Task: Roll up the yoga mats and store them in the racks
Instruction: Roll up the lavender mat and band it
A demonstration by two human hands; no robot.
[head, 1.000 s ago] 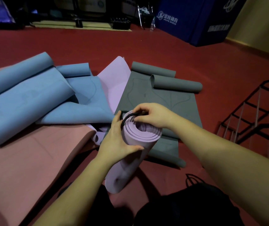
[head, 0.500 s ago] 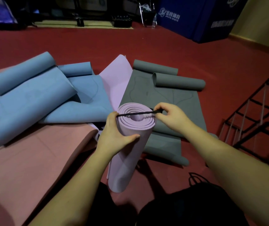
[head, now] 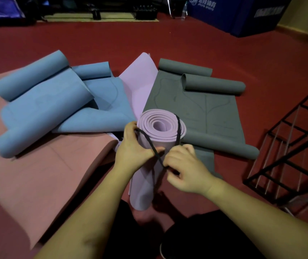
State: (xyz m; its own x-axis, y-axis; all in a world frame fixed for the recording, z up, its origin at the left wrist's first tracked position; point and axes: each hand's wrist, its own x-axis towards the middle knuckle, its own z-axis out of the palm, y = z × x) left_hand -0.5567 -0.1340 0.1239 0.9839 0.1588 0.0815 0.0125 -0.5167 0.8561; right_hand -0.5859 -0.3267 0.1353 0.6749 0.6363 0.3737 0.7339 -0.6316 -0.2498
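A rolled lilac mat (head: 149,159) stands nearly upright between the person's knees, its spiral end facing up. The left hand (head: 132,152) is wrapped round the roll's left side, thumb across the front. A black strap (head: 150,144) runs from behind that hand, down across the thumb, to the right hand (head: 183,169), whose fingers are curled and pinching the strap against the front of the roll – a second stretch of it loops up over the right part of the roll's top edge.

Beyond the roll, on the red floor (head: 168,38), lie the loose mats: blue mats (head: 43,101) in a curled heap to the left, an unrolled lilac sheet (head: 140,85) in the middle, grey mats (head: 201,101) to the right with their far ends curling. A pink mat (head: 37,174) spreads flat at near left, under the blue ones. A black metal rack (head: 291,152) stands at right, just beside the grey mats. Far off – blue padded blocks (head: 233,14) against the wall.
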